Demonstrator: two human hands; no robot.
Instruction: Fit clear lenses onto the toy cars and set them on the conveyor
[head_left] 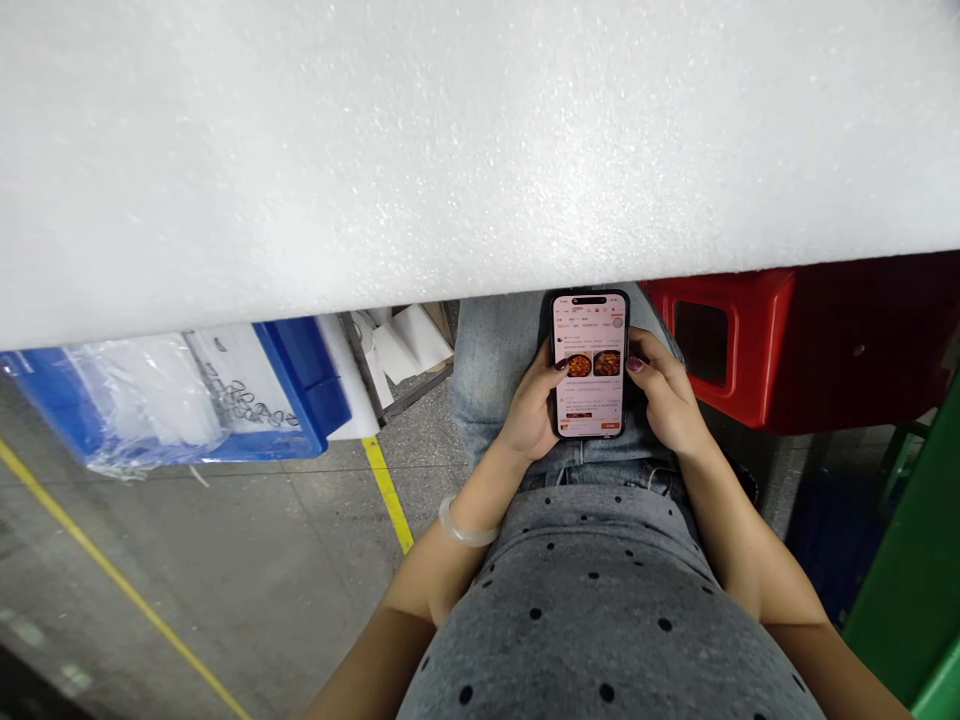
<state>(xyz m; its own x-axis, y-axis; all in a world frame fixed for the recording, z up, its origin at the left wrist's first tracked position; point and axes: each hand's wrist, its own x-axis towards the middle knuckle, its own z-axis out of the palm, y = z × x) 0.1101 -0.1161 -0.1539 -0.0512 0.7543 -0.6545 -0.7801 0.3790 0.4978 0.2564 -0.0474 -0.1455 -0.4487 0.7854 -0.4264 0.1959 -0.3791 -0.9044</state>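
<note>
A smartphone point(590, 400) with a dark edge rests upright over my lap, its lit screen showing text and two food pictures. My left hand point(534, 405) wraps its left side, the thumb lying over the screen's edge. On the other side my right hand point(664, 390) grips the phone, thumb at the right edge of the screen. The fingers behind the phone are hidden. Under it are my blue jeans point(487, 370), just below the edge of a white foam-covered surface point(480, 150).
A blue bin point(304, 385) holding plastic-wrapped items stands at left, beside a box point(409, 345) with white pieces. To the right are a red plastic stool or bin point(795, 345) and a green post point(911, 560). Yellow lines point(388, 490) mark the grey floor.
</note>
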